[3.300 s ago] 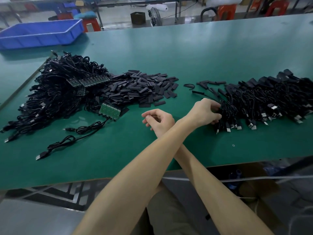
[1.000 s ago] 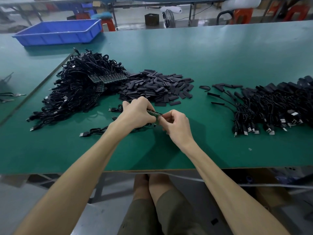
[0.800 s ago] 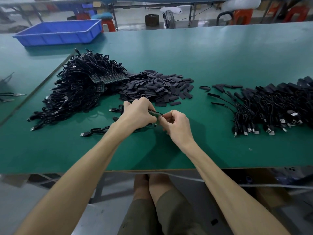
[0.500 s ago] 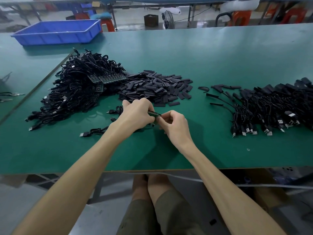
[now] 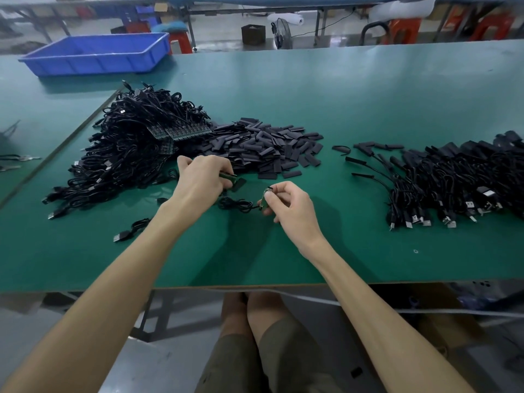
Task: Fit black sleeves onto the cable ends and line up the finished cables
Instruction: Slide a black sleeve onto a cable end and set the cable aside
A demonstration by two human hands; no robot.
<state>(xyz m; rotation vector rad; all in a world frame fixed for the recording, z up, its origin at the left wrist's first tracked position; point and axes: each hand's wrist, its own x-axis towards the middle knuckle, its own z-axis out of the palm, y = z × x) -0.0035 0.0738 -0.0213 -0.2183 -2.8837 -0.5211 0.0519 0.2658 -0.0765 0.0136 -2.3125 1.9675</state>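
Note:
My right hand (image 5: 286,204) pinches a small green circuit board (image 5: 266,197) on the end of a black cable (image 5: 236,205) that trails left across the green table (image 5: 326,109). My left hand (image 5: 202,181) holds the green board strip (image 5: 230,177) just in front of the heap of loose black sleeves (image 5: 263,147). The two hands are a short way apart. A tangled pile of unfinished black cables (image 5: 127,154) lies to the left. Sleeved cables lie side by side in a row (image 5: 453,180) at the right.
A blue plastic bin (image 5: 96,53) stands at the table's far left. One loose cable with a plug (image 5: 127,231) lies near my left forearm. The table's front edge runs just above my knees. Stools, a fan and a box stand on the floor beyond.
The hands, close together on the board strip before, have separated. My right hand has drawn away to the right with one small board and its cable; my left keeps the strip.

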